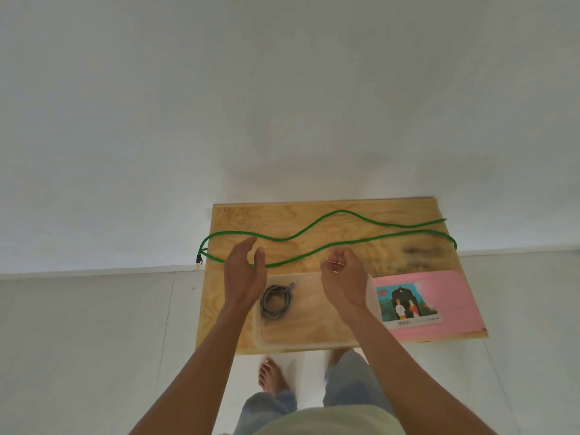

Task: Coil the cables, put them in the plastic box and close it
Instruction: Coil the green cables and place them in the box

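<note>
A long green cable [314, 229] lies unrolled in two wavy strands across the far half of the wooden table [405, 255]; its plug [199, 261] hangs off the left edge. My left hand [243, 274] is open, thumb and fingers spread just over the near strand. My right hand [342, 274] hovers beside that strand with its fingers curled around what looks like a thin pale rubber band [335, 262]. Below both hands stands a clear plastic box [309, 340] without its lid. A coiled grey cable [276, 301] rests in the box's left part.
A pink lid [452, 306] with a picture label lies flat on the table's right side, next to the box. Dark stains mark the wood at the right. White wall is behind the table; my bare feet and jeans are below its front edge.
</note>
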A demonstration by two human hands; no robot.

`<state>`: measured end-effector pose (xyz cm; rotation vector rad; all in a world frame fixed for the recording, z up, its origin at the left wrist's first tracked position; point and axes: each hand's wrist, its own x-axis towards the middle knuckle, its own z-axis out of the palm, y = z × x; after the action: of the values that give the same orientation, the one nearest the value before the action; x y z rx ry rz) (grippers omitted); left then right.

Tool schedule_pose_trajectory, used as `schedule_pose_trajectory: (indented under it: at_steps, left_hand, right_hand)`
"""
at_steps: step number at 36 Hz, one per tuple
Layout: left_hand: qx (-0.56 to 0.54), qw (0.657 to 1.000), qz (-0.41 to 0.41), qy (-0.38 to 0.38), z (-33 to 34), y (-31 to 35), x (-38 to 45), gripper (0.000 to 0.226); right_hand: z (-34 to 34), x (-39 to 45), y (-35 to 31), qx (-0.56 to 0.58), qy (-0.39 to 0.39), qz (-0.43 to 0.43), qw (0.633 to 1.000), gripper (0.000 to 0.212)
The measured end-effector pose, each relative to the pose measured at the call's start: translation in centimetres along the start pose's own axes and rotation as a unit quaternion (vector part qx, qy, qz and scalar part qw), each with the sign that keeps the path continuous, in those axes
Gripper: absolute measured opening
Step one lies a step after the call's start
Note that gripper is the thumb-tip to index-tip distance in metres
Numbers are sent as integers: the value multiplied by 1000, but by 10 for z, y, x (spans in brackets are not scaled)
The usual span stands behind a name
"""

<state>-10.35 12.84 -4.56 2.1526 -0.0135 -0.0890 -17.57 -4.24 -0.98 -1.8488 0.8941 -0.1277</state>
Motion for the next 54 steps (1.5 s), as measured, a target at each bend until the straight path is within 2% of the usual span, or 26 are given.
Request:
schedule_pose_trajectory:
  at_steps: [6, 10, 15, 19, 22, 25, 31, 33, 35, 38, 45, 48, 52, 54]
  left_hand:
    - [41, 997, 37, -52, 29, 36, 32, 30]
    - [87, 986, 22, -140, 56, 46, 56, 33]
    - [134, 972, -19, -190, 90, 53, 81, 38]
    - [230, 925, -47, -298, 120, 54, 96, 50]
    - [272, 901, -62, -332, 139, 55, 101, 46]
    - [262, 912, -75, -307, 147, 51, 106, 30]
    - [174, 953, -34, -244, 132, 62, 108, 20]
    - [156, 962, -19, -222, 122, 69, 110, 20]
    - [138, 968, -8, -210, 111, 74, 113, 19]
    - [142, 967, 30, -208, 90, 76, 114, 30]
    - [140, 972, 51, -179, 22, 62, 102, 38]
    - [103, 984, 72, -124, -11, 69, 92, 37]
    - [43, 993, 107, -40, -49, 92, 86, 40]
    - [10, 994, 111, 2, -63, 110, 87, 42]
  right_hand:
    - [-22, 58, -10, -65, 0, -12, 998, 20]
    - [-33, 100, -6, -117, -44, -2, 992, 26]
    - [-39, 144, 2, -150, -125, 22, 981, 37]
    - [-36, 167, 5, -142, -160, 23, 977, 48]
    - [-30, 181, 8, -125, -213, 26, 969, 58]
    - [-24, 192, 12, -107, -253, 32, 961, 62]
    - [-14, 199, 9, -119, -281, 0, 952, 49]
    - [-11, 198, 3, -104, -261, -21, 960, 42]
    - [-10, 196, -7, -82, -217, -48, 972, 27]
    - [-11, 192, -29, -64, -167, -90, 980, 13]
    - [-22, 158, -84, -17, -95, -165, 982, 10]
    - [-22, 133, -107, 6, -89, -195, 977, 9]
    - [-19, 101, -144, 97, -96, -214, 967, 9]
    - [-19, 90, -164, 110, -100, -235, 961, 17]
